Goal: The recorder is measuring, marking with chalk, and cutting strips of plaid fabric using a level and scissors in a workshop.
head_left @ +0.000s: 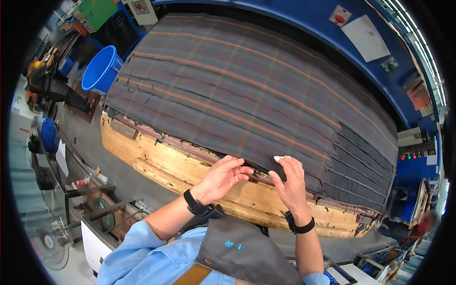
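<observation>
A large dark plaid cloth (223,95) with orange and green lines lies stretched before me, its near edge at the wooden beam. My left hand (219,176) is at this edge, palm partly up, fingers loosely curled and thumb apart from them. No held thing shows in it. To its right, my right hand (290,183) hovers over the edge with thumb and index finger apart. Something white (281,158) is at its index fingertip; whether a finger cover or a small piece, I cannot tell. Between the hands a dark gap shows under the cloth's edge.
A worn wooden beam (166,164) runs along the near side. Folded dark strips of cloth (363,164) lie at the right. A blue bin (100,70) stands at the far left, with a person (52,83) beyond. A blue machine frame (304,28) bounds the back.
</observation>
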The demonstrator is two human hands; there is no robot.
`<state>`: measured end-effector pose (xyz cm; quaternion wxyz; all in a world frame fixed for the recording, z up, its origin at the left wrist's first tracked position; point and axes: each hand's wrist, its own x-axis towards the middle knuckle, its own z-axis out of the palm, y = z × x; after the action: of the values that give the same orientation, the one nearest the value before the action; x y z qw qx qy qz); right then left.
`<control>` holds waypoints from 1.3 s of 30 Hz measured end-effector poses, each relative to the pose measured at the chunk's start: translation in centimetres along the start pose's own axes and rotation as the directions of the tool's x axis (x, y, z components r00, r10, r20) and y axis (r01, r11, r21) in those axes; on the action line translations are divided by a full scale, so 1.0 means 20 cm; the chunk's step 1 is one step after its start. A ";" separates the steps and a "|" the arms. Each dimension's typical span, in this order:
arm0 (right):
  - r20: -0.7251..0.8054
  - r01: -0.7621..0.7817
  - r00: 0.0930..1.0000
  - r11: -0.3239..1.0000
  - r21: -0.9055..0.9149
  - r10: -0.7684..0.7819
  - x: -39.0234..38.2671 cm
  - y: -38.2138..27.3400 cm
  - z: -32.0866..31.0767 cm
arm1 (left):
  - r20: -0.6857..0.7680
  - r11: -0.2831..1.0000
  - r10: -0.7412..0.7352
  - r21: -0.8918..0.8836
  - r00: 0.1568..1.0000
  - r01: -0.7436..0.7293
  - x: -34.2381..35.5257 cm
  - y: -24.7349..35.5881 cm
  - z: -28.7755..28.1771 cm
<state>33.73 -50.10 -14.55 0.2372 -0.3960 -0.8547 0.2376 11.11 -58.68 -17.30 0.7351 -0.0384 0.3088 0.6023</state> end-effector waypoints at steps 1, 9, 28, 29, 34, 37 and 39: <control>0.042 0.018 0.999 0.999 -0.033 -0.017 0.02 0.00 0.02 | 0.016 1.000 -0.019 -0.013 1.000 0.019 0.01 0.01 -0.01; 0.157 0.055 0.986 0.997 0.047 -0.062 0.17 0.01 0.02 | 0.088 0.997 0.049 0.060 0.995 -0.054 0.02 0.02 -0.04; 0.328 -0.133 0.945 0.916 0.378 0.001 0.24 0.02 -0.10 | 0.059 0.960 0.088 0.260 0.994 -0.100 -0.02 -0.11 0.04; 0.347 -0.156 0.938 0.923 0.351 0.027 0.23 0.04 -0.09 | 0.052 0.965 0.076 0.249 0.996 -0.087 0.01 -0.12 0.04; 0.469 -0.371 0.873 0.811 0.453 0.138 0.25 0.13 -0.08 | 0.048 0.954 0.075 0.287 0.996 -0.086 0.05 -0.15 0.03; 0.508 -0.445 0.846 0.740 0.504 0.163 0.25 0.14 -0.09 | 0.006 0.949 0.092 0.302 0.996 -0.089 0.04 -0.17 0.05; 0.544 -0.505 0.818 0.689 0.520 0.188 0.25 0.14 -0.10 | -0.006 0.951 0.104 0.294 0.995 -0.097 0.03 -0.18 0.06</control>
<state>33.60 -43.99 -13.63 0.1032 -0.3824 -0.6563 0.6421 14.86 -58.62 -17.74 0.6978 0.0803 0.4041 0.5860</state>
